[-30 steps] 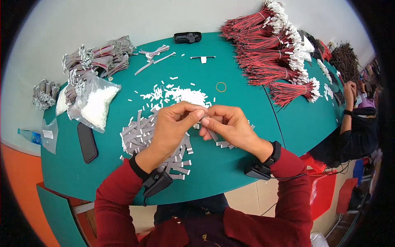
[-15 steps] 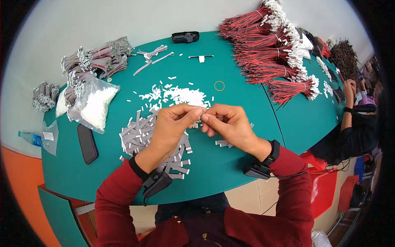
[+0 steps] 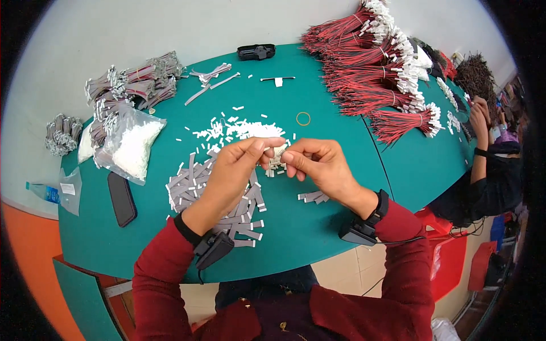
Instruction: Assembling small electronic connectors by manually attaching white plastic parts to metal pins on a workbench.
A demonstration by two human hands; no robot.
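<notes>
Above the middle of the green table [image 3: 318,227], my left hand [image 3: 236,167] is closed in a pinch, its index finger stretched toward the right. Facing it, my right hand [image 3: 321,165] is pinched too, thumb against index finger. What lies between either set of fingertips is too small to make out. Just behind the hands spreads a pile of small white connector housings [image 3: 250,129]. Short grey flat cables [image 3: 185,184] with white ends form a heap beside and under my left wrist. A few similar cable pieces [image 3: 311,196] lie below my right hand.
Bundled red-black wires [image 3: 369,77] are stacked back right. Grey cable bundles [image 3: 145,79], a bag of white pieces [image 3: 136,148] and a phone [image 3: 121,199] sit left. A rubber band [image 3: 303,119] and black object [image 3: 256,52] lie farther back. Another person's arm [image 3: 479,131] is at right.
My hands have drawn slightly apart at the fingertips. My left index finger is now straighter. The other person's hand at the right has shifted a little.
</notes>
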